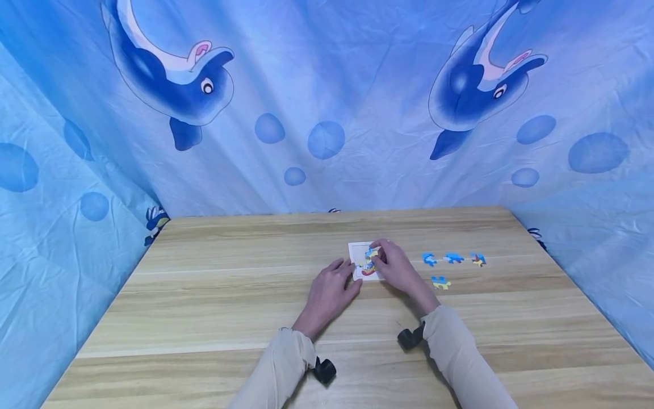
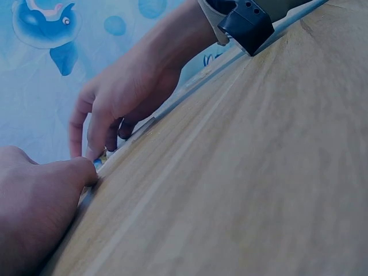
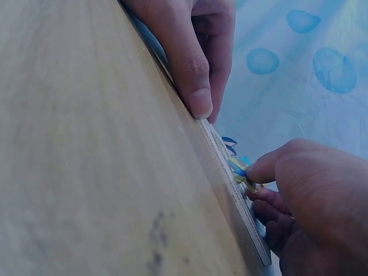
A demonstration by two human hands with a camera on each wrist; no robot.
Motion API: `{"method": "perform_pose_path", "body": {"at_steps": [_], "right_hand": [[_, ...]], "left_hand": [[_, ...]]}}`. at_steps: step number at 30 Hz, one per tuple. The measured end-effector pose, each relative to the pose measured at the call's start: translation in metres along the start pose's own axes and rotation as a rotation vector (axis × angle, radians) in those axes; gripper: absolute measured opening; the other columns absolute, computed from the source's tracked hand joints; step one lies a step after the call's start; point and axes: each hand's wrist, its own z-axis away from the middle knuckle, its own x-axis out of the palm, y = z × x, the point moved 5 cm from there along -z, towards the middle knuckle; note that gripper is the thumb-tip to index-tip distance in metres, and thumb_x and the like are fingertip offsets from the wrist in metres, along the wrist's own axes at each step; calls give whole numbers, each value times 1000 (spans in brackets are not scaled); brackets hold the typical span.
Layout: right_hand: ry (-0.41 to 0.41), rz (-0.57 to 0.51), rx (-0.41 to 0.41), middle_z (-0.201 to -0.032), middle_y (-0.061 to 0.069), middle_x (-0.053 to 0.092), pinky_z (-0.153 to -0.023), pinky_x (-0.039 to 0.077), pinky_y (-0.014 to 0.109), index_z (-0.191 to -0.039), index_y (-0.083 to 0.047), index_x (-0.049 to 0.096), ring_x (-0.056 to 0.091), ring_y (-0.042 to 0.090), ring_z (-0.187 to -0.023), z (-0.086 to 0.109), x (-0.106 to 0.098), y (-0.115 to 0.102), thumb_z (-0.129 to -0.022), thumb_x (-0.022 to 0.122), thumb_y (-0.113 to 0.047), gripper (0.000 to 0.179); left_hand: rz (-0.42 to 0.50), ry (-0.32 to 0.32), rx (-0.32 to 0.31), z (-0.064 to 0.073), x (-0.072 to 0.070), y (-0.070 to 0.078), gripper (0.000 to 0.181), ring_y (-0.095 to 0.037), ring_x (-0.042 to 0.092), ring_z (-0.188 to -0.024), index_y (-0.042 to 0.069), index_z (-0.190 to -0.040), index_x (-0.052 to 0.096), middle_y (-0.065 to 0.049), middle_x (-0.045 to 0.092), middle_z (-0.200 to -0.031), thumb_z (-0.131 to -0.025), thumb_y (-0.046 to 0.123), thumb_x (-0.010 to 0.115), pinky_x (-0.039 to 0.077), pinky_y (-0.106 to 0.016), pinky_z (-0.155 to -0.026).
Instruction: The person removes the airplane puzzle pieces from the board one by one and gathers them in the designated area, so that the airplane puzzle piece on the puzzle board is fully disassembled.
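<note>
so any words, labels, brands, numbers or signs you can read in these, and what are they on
None can be read in any view.
Puzzle board: coloured picture, too small and partly covered to tell if it holds lettering.
Four loose puzzle pieces: too small to tell.
Black device on the right wrist: small round marks, no legible lettering.
Backdrop: cartoon dolphins and bubbles, no text seen.

White-bordered puzzle board point(image 1: 359, 251) flat, partly filled – blue-yellow piece point(image 1: 372, 254) pinched – four loose pieces point(image 1: 452, 258) at right
</note>
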Motion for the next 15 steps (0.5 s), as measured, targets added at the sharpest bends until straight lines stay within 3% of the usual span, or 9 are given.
{"method": "perform_pose_path", "body": {"at_steps": [15], "right_hand": [[2, -60, 11, -83, 5, 55, -59, 45, 27, -124, -7, 55, 52, 18, -72, 2, 0, -5, -95, 57, -6, 29]], "left_hand": [[-2, -19, -11, 0, 0, -1, 39, -26, 56, -121, 10, -119, 68, -9, 64, -125, -91, 36, 60, 48, -39, -97]]}}
